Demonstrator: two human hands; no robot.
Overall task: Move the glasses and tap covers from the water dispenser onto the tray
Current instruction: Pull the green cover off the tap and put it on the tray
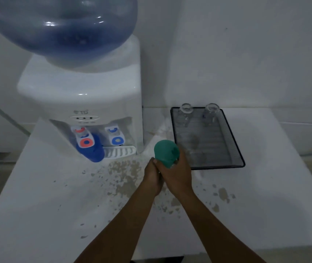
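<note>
between dispenser (pixel 87 103) and tray (pixel 234 141), the right hand (pixel 178 173) and left hand (pixel 152 177) are both closing around the green cover (pixel 166 153), steadying it; 2 glasses (pixel 186 113) are waiting at the tray's far edge, the blue cover (pixel 92 150) sitting under the red tap.

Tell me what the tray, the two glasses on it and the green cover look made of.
Tray: dark metal mesh, by its see-through grid floor. Glasses: clear glass, probably, transparent with bright rims. Green cover: matte, opaque, likely soft plastic or rubber; both hands hold it.

A white worktop (pixel 47 196) with worn, flaking brownish patches fills the lower frame, meeting a plain white wall (pixel 246 54) across the upper right.
</note>
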